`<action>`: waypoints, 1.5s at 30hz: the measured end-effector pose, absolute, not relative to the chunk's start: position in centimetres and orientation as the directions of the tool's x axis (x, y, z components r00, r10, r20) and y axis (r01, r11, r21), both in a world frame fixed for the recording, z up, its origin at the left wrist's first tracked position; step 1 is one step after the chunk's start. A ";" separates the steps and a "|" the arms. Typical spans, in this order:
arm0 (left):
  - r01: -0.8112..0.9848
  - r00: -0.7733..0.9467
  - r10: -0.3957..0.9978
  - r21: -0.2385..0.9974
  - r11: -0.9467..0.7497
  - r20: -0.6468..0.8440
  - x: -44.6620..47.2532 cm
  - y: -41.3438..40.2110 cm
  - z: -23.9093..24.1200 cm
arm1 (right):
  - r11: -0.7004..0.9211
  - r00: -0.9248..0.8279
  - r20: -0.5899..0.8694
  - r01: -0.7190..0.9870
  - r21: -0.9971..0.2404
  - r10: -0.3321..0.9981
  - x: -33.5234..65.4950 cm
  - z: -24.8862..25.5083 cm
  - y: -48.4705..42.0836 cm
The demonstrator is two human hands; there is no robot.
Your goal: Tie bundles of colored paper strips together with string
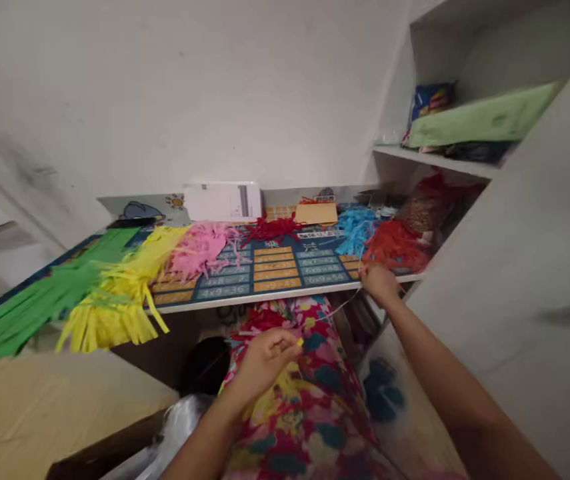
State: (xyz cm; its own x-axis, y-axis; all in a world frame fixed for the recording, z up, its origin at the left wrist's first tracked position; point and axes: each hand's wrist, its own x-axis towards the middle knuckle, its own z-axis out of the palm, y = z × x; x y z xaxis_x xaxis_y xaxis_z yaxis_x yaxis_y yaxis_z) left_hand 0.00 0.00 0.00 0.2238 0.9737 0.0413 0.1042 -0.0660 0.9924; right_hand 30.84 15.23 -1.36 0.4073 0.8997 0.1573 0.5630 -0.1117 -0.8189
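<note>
My left hand (267, 357) is closed over my lap, its fingers pinching a small yellow bit. Yellow paper fringe (292, 385) hangs or lies just below it on the flowered cloth (325, 380) over my legs; red and pink strips lie beside that hand. A thin pale string (339, 309) runs from near my left hand up to the desk edge. There my right hand (379, 283) pinches the string's other end, close to an orange-red heap of fringed paper (397, 247) and a blue one (357, 228).
On the desk (225, 303), printed with times tables, lie green fringed paper (65, 290), yellow fringe (125, 287), pink fringe (205, 247) and red fringe (275, 229). A white box (222, 202) stands against the wall. Shelves (429, 160) rise at right; a plastic bag (182, 427) lies below left.
</note>
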 end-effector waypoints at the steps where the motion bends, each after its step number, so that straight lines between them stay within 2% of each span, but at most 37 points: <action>1: 0.086 0.198 0.980 0.996 -0.016 -0.001 -0.4 0.3 -0.3 | -0.081 0.382 0.172 0.562 -0.823 0.908 30.7 -1.1 14.7; 5: -0.059 0.170 0.981 0.992 0.107 -0.096 -0.3 1.3 -1.1 | 0.077 0.238 0.220 0.494 -0.866 0.946 27.9 -1.2 10.9; 8: -0.211 0.222 0.974 0.972 0.101 -0.053 1.7 2.1 -1.1 | 0.186 0.134 0.251 0.373 -0.909 0.959 23.4 -2.8 6.3; 12: -0.338 0.320 0.945 0.925 0.176 -0.063 4.4 2.6 -2.2 | 0.246 0.157 0.285 0.230 -0.942 0.945 18.7 -4.7 2.2; 13: -0.331 0.345 0.936 0.923 0.197 -0.076 4.6 2.6 -2.5 | 0.244 0.184 0.271 0.155 -0.957 0.945 18.1 -4.9 1.8; 15: -0.278 0.386 0.919 0.940 0.195 -0.077 4.7 2.6 -3.0 | 0.197 0.215 0.169 -0.117 -0.973 0.962 17.8 -5.0 1.8; 17: -0.191 0.415 0.907 0.969 0.157 -0.066 4.2 2.4 -3.2 | 0.109 0.181 0.036 -0.411 -0.905 0.983 18.5 -4.7 2.3; 18: -0.140 0.427 0.902 0.982 0.131 -0.060 3.9 2.2 -3.2 | 0.067 0.151 -0.012 -0.505 -0.860 0.988 19.3 -4.5 2.8; 20: -0.037 0.462 0.885 0.996 0.083 -0.057 3.0 2.0 -3.2 | 0.038 0.147 -0.067 -0.611 -0.791 0.987 21.7 -3.9 3.8; 24: 0.093 0.500 0.863 0.995 0.028 -0.072 1.0 1.5 -3.4 | 0.159 0.335 -0.125 -0.703 -0.693 0.934 28.3 -2.5 6.1; 30: 0.257 0.500 0.865 0.960 -0.112 -0.033 -1.2 1.6 -4.0 | 0.300 0.497 -0.125 -0.684 -0.665 0.859 34.9 -0.4 6.6; 33: 0.294 0.515 0.857 0.943 -0.154 -0.020 -1.6 1.9 -4.3 | 0.307 0.500 -0.075 -0.636 -0.708 0.863 35.4 0.7 5.8; 36: 0.295 0.432 0.900 0.934 -0.202 0.059 -1.5 2.1 -4.0 | 0.287 0.466 -0.018 -0.574 -0.767 0.884 33.4 1.0 4.7; 39: 0.194 0.295 0.940 0.952 -0.237 0.174 -1.2 1.9 -3.0 | 0.213 0.376 0.004 -0.514 -0.831 0.927 29.0 0.1 3.0; 41: 0.079 0.212 0.963 0.980 -0.185 0.165 -0.7 1.7 -2.6 | 0.122 0.264 0.009 -0.415 -0.901 0.965 25.5 -0.4 1.7; 43: -0.084 0.078 0.997 0.996 -0.009 0.016 -0.1 1.4 -2.5 | 0.095 0.118 0.075 -0.174 -0.980 0.990 22.2 -0.7 0.6; 45: -0.278 0.061 0.983 0.943 0.181 -0.171 0.3 1.1 -2.8 | 0.178 -0.046 0.174 0.086 -0.980 0.984 19.7 -0.8 -0.1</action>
